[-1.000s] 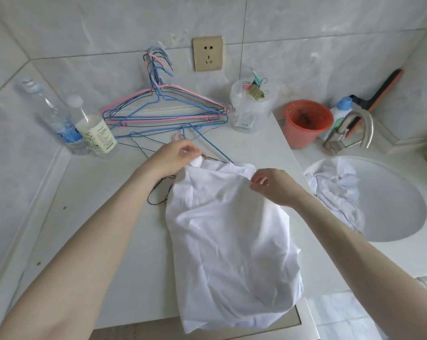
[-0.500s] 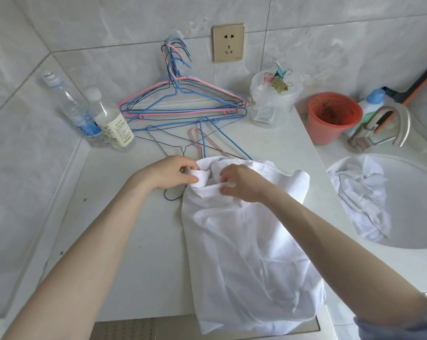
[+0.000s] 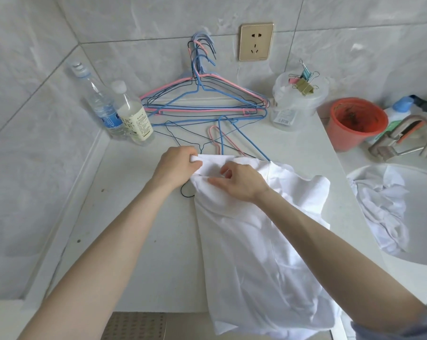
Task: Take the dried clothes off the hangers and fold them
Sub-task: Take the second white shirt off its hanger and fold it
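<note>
A white shirt lies lengthwise on the pale countertop, its hem hanging over the near edge. My left hand grips the collar end at the shirt's top left corner. My right hand rests on the cloth just right of it, fingertips pinching a fold near the collar. Loose wire hangers, pink, blue and black, lie under and just beyond the collar. A stack of pink, blue and black hangers leans against the back wall.
Two plastic bottles stand at the back left. A clear tub with binder clips, an orange bucket and a metal tap sit at the back right. Another crumpled white garment lies in the sink.
My right hand moved left from the shirt's right shoulder to the collar, close beside my left hand. The right shoulder of the shirt dropped onto the counter.
</note>
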